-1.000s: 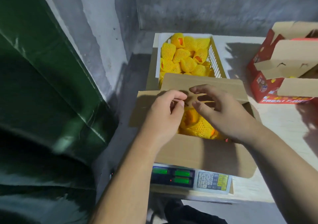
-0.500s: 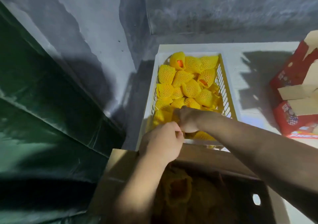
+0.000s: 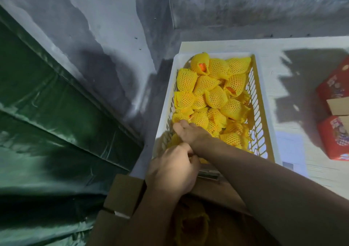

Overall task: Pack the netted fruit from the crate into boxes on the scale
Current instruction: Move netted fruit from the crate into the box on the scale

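A white slatted crate (image 3: 263,102) on the table holds several fruits in yellow foam nets (image 3: 215,96). My right hand (image 3: 192,133) reaches into the crate's near left corner, its fingers curled down over a netted fruit (image 3: 179,116). My left hand (image 3: 173,170) is just below it at the crate's near end, fingers curled round another netted fruit (image 3: 203,160) that is mostly hidden. The open cardboard box (image 3: 124,194) lies under my forearms. Netted fruit (image 3: 192,225) shows dimly inside it. The scale is out of sight.
Red printed fruit cartons (image 3: 335,132) stand at the right edge of the white table (image 3: 294,47). A green tarpaulin (image 3: 56,113) hangs on the left, with a grey concrete wall (image 3: 245,5) behind. White paper (image 3: 290,147) lies beside the crate.
The view has tilted up from the box and scale to the crate. Both hands left the box and went into the crate's near end; the right hand has since shifted further left.
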`<state>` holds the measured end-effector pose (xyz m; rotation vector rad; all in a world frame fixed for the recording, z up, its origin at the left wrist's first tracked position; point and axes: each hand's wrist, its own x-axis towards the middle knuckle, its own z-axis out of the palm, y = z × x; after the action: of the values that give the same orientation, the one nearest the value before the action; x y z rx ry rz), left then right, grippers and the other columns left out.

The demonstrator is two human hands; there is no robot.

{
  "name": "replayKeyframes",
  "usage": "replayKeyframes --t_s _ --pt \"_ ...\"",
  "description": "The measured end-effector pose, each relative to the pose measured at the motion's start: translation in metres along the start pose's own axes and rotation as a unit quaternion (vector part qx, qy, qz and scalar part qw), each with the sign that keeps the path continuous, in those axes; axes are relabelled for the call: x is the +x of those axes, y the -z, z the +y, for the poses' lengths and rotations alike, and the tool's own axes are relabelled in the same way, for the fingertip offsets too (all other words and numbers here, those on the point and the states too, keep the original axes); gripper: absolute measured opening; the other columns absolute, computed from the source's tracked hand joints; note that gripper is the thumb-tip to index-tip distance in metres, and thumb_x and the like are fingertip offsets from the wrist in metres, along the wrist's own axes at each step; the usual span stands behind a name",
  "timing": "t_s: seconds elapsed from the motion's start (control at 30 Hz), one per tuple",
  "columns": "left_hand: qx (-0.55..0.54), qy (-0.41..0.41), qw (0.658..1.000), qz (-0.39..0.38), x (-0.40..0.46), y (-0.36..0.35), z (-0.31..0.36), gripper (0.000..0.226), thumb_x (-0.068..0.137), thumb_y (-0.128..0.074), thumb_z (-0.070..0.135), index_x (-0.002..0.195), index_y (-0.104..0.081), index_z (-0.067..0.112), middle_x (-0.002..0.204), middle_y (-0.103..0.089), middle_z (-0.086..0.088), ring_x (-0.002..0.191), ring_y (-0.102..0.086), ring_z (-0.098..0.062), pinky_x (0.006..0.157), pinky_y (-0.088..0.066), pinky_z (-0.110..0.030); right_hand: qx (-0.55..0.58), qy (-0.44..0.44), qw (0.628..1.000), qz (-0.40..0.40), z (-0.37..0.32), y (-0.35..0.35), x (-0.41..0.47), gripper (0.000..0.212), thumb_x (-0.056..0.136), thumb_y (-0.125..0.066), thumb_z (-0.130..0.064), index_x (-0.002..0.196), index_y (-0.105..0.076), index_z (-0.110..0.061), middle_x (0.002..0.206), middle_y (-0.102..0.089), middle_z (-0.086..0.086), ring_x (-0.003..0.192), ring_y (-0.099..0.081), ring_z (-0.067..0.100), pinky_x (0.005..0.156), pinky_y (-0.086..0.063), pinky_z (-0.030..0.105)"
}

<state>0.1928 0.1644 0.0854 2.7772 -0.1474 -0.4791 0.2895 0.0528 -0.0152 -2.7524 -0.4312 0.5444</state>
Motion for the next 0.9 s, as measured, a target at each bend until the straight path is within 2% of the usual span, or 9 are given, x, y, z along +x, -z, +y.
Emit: replayKeyframes --t_s 0.1,0.17,0.33,0.43,0.57,0.63,0.73,0.8,0.9 --pt "-0.022 -0.008 0.999 0.042 -0.003 -0.002 -0.006 0.038 0.093 -0.051 0.056 0.129 -0.039 0.046 0.131 -0.05 0.011 0.12 -0.054 -0.02 0.082 -0.048 -0.039 0.214 -0.047 0.975 -0.022 0.013 0.043 -0.019 0.066 0.076 -0.075 -0.051 0.125 -0.037 -0.028 0.104 -0.055 -0.001 0.092 -0.059 0.027 0.067 -0.043 0.035" --pt "-0.038 -0.005 0.997 0.06 -0.002 -0.004 -0.007 0.071 0.089 -0.057 0.062 0.146 -0.018 0.045 0.147 -0.032 0.006 0.132 -0.047 -0.025 0.082 -0.043 -0.039 0.309 -0.096 0.944 -0.067 0.015 0.078 -0.036 0.079 0.073 -0.068 -0.071 0.137 -0.042 -0.032 0.115 -0.056 -0.005 0.089 -0.068 0.022 0.07 -0.059 0.038" --pt "-0.077 0.001 0.994 0.073 0.005 -0.005 -0.005 0.103 0.081 -0.053 0.086 0.152 0.011 0.05 0.162 -0.032 0.007 0.126 -0.06 -0.032 0.08 -0.046 -0.043 0.487 -0.07 0.853 -0.174 0.011 0.097 -0.062 0.046 0.09 -0.058 -0.069 0.092 -0.062 -0.023 0.073 -0.061 -0.004 0.05 -0.054 0.013 0.046 -0.04 0.024" --pt "-0.118 -0.012 0.988 0.094 0.004 -0.004 -0.006 0.099 0.075 -0.059 0.086 0.15 -0.004 0.051 0.148 -0.051 0.011 0.117 -0.066 -0.03 0.074 -0.045 -0.039 0.462 -0.073 0.867 -0.175 0.006 0.086 -0.068 0.05 0.097 -0.049 -0.068 0.102 -0.06 -0.02 0.078 -0.061 0.002 0.058 -0.056 0.015 0.054 -0.04 0.025" --pt "-0.106 -0.026 0.99 0.09 0.001 -0.004 -0.007 0.082 0.074 -0.061 0.082 0.139 -0.022 0.05 0.117 -0.06 0.018 0.102 -0.068 -0.023 0.063 -0.043 -0.032 0.506 -0.018 0.827 -0.245 0.018 0.08 -0.077 0.092 0.083 -0.043 -0.087 0.133 -0.058 -0.012 0.123 -0.066 0.011 0.105 -0.063 0.029 0.098 -0.046 0.038" --pt "-0.078 -0.017 0.993 0.09 0.001 -0.004 -0.008 0.081 0.076 -0.06 0.079 0.14 -0.022 0.048 0.12 -0.063 0.015 0.102 -0.068 -0.024 0.07 -0.052 -0.038 0.526 -0.024 0.821 -0.22 0.032 0.077 -0.08 0.097 0.079 -0.036 -0.092 0.128 -0.059 -0.013 0.117 -0.064 0.008 0.098 -0.063 0.021 0.106 -0.048 0.039" --pt "-0.039 0.001 0.995 0.089 0.0 -0.006 -0.01 0.084 0.077 -0.059 0.078 0.142 -0.019 0.044 0.129 -0.062 0.008 0.106 -0.066 -0.028 0.076 -0.051 -0.042 0.33 -0.172 0.926 -0.059 0.062 0.058 -0.085 0.07 0.092 -0.044 -0.079 0.12 -0.055 -0.015 0.102 -0.061 0.004 0.086 -0.06 0.018 0.09 -0.055 0.04" --pt "-0.028 -0.003 0.995 0.093 -0.002 -0.008 -0.01 0.084 0.077 -0.058 0.079 0.142 -0.019 0.042 0.13 -0.061 0.006 0.105 -0.066 -0.029 0.073 -0.049 -0.041 0.066 -0.206 0.968 -0.131 0.078 0.035 -0.096 0.043 0.099 -0.058 -0.054 0.119 -0.052 -0.017 0.112 -0.058 -0.002 0.086 -0.053 0.017 0.071 -0.045 0.031" --pt "-0.014 -0.009 0.995 0.098 -0.001 -0.009 -0.008 0.084 0.078 -0.057 0.079 0.142 -0.02 0.04 0.131 -0.061 0.005 0.103 -0.067 -0.029 0.069 -0.044 -0.039 -0.003 -0.215 0.954 -0.21 0.084 0.011 -0.102 0.047 0.099 -0.065 -0.034 0.14 -0.051 -0.015 0.128 -0.063 0.006 0.099 -0.057 0.021 0.066 -0.04 0.026"
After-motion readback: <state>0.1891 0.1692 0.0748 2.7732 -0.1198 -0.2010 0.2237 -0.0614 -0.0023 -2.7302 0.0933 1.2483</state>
